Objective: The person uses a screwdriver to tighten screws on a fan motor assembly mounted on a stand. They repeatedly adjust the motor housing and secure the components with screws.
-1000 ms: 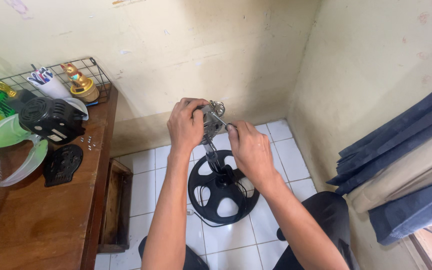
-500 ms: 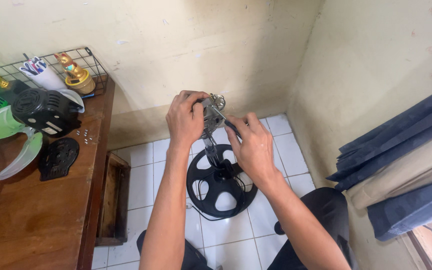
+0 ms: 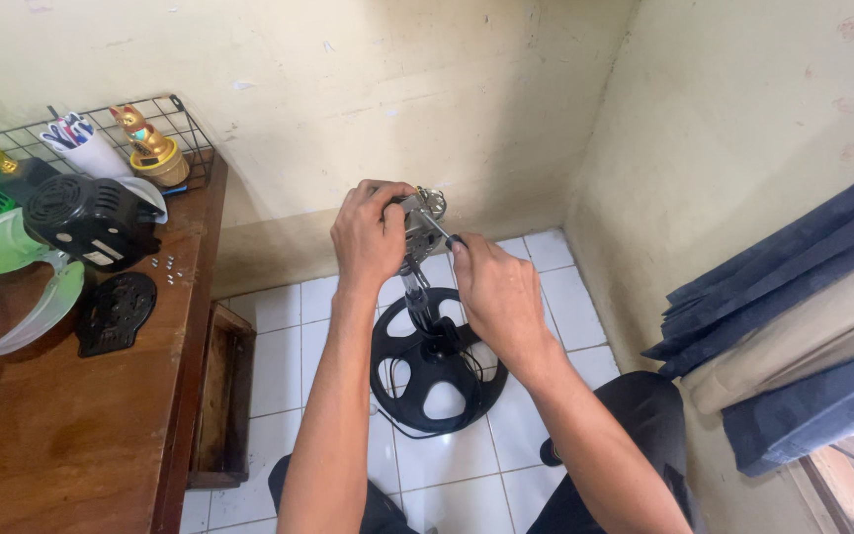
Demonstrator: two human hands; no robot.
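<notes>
Both arms are bare from the bottom edge of the view all the way up — no sleeves show anywhere, no watch, no bracelet, no rings that I can make out. The left hand (image 3: pixel 368 237) and the right hand (image 3: pixel 496 297) are bare too, no gloves, fingernails short as far as the view lets me tell. Forearms look lean, and the wrist bones stand out a bit. Lower down you get dark clothing over the legs (image 3: pixel 635 425) — black or very dark grey trousers or shorts, plain fabric, no pattern or logo visible. A dark bit near the right leg could be a shoe or a toe; too small to tell.
</notes>
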